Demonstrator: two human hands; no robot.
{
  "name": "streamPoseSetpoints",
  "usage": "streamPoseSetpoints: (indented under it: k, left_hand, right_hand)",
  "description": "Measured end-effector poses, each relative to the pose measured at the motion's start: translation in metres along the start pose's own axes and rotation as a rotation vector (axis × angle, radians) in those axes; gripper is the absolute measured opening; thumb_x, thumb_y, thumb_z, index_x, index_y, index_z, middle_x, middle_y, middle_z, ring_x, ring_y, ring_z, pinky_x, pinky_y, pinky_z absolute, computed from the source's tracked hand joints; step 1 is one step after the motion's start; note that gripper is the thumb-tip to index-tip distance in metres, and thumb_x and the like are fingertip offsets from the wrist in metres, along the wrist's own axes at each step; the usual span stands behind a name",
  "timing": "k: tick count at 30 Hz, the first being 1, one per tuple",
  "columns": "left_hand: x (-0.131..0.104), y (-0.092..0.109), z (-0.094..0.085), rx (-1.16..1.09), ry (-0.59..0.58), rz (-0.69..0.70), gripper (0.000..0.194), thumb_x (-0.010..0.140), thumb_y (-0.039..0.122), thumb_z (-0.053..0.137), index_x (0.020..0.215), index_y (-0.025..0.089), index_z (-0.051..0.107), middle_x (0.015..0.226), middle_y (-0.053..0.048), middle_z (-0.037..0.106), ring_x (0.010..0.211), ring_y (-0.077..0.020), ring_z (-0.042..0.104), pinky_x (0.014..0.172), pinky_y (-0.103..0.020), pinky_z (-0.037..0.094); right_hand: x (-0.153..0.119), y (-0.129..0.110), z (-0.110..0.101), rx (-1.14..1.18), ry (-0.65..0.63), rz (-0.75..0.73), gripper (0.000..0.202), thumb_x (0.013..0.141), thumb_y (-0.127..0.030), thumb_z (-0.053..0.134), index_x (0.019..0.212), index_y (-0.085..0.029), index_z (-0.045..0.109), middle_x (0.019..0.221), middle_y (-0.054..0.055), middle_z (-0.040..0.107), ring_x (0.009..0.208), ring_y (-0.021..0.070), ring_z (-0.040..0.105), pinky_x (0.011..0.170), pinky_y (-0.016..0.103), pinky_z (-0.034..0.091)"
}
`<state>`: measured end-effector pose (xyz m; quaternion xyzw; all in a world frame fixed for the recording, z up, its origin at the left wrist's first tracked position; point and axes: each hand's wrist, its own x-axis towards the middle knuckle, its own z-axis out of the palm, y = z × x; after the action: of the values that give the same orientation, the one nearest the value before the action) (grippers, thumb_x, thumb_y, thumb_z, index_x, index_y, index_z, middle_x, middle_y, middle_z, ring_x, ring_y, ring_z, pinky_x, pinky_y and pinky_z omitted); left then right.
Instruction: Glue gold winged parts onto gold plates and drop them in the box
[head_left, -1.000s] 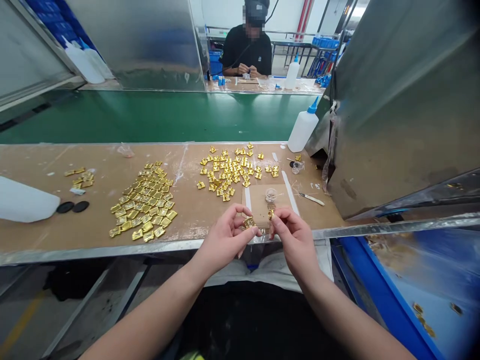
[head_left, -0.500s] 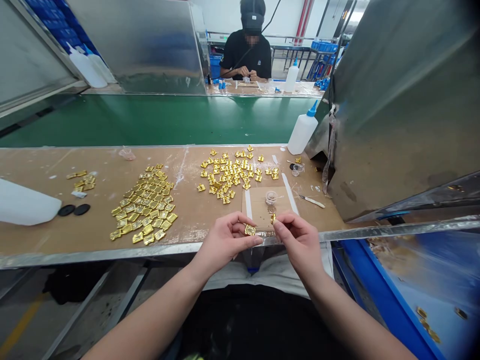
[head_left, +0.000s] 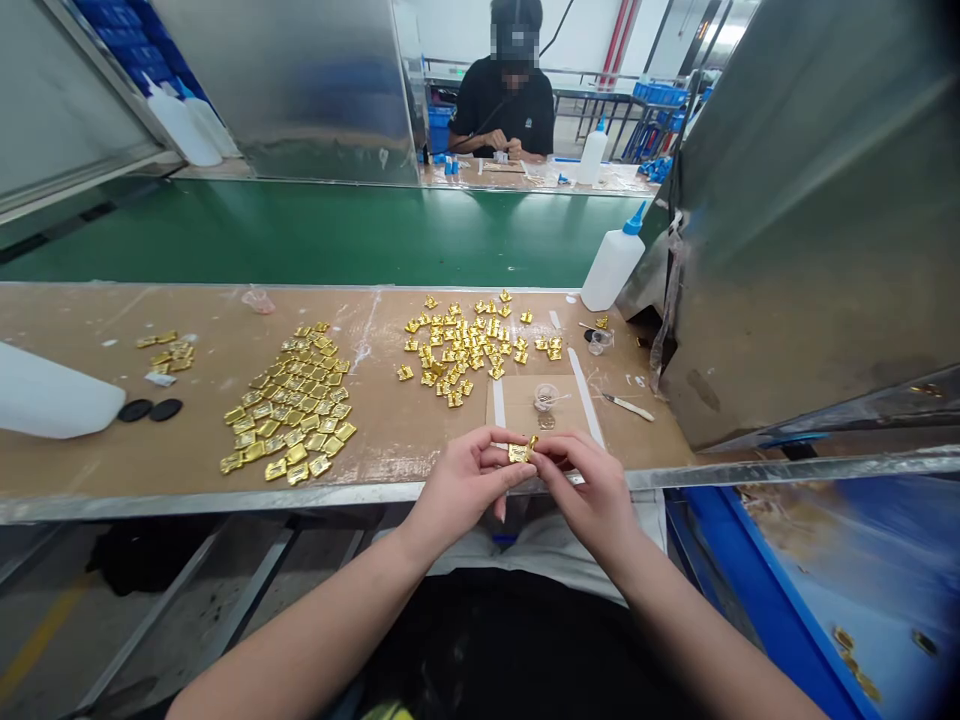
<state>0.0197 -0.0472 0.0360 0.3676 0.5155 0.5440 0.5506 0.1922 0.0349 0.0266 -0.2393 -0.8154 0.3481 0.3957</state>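
Note:
My left hand (head_left: 480,470) pinches a small gold rectangular plate (head_left: 518,453) above the front edge of the bench. From the right, my right hand (head_left: 589,480) closes its thumb and finger on a smaller gold piece (head_left: 533,442), which meets the plate's right end. Whether the two are joined I cannot tell. Just beyond my hands a small clear round cup (head_left: 546,397) with a thin stick across it stands on a cardboard sheet (head_left: 517,395). Farther back lies a loose heap of gold pieces (head_left: 465,345); to the left, many flat gold plates (head_left: 300,400) are laid close together.
A white bottle with a blue tip (head_left: 613,265) stands back right, near a metal panel (head_left: 810,230). A craft knife (head_left: 628,406) lies right of the cardboard. Two black discs (head_left: 166,409) sit at left. A co-worker (head_left: 506,100) sits beyond the green belt (head_left: 375,235).
My hands have come together. The small gold piece in my right hand has moved left to meet the plate in my left hand. The view has shifted slightly.

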Motion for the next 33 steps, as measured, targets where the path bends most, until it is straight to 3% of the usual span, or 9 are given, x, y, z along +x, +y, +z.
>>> streamPoseSetpoints:
  k: [6,10,18,29,33]
  left_hand:
    - [-0.006,0.004,0.002,0.055,-0.09,-0.023,0.033,0.1,0.039,0.071,0.125,0.019,0.063,0.095,-0.003,0.077,0.053,-0.0089,0.066,0.049,-0.018,0.042]
    - [-0.009,0.006,0.005,0.163,-0.008,0.014,0.029,0.097,0.041,0.075,0.118,0.022,0.067,0.11,-0.004,0.079,0.057,-0.0104,0.068,0.058,-0.023,0.054]
    - [-0.009,0.015,0.009,0.479,0.111,0.145,0.018,0.094,0.032,0.077,0.11,0.024,0.07,0.101,0.0,0.083,0.058,-0.0141,0.071,0.06,-0.026,0.055]
    - [-0.005,0.015,0.012,0.121,0.057,-0.015,0.027,0.089,0.028,0.08,0.107,0.02,0.062,0.109,-0.006,0.08,0.056,-0.0121,0.068,0.055,-0.024,0.055]
    - [-0.006,0.018,0.013,0.023,0.025,-0.064,0.031,0.088,0.024,0.077,0.114,0.02,0.06,0.118,-0.009,0.078,0.065,-0.0134,0.072,0.061,-0.025,0.056]
  right_hand:
    - [0.004,0.002,-0.006,-0.006,0.007,-0.04,0.01,0.1,-0.015,0.067,0.103,-0.022,0.073,0.099,0.005,0.07,0.082,0.0156,0.069,0.069,0.028,0.056]
    - [0.006,-0.004,-0.007,-0.013,0.049,-0.062,0.01,0.098,-0.013,0.07,0.1,-0.021,0.076,0.096,0.005,0.069,0.082,0.0156,0.069,0.069,0.027,0.056]
    - [0.005,-0.005,-0.003,0.006,0.096,-0.068,0.015,0.094,-0.01,0.074,0.101,-0.023,0.08,0.094,0.004,0.067,0.083,0.0163,0.067,0.072,0.029,0.056]
    - [-0.006,0.0,-0.005,-0.04,0.055,-0.179,0.038,0.095,-0.005,0.065,0.125,-0.027,0.075,0.108,0.008,0.064,0.093,0.0196,0.067,0.079,0.034,0.057]
    - [-0.007,0.001,-0.006,-0.135,0.038,-0.235,0.049,0.092,-0.004,0.064,0.135,-0.028,0.07,0.111,0.009,0.064,0.095,0.0209,0.067,0.078,0.035,0.058]
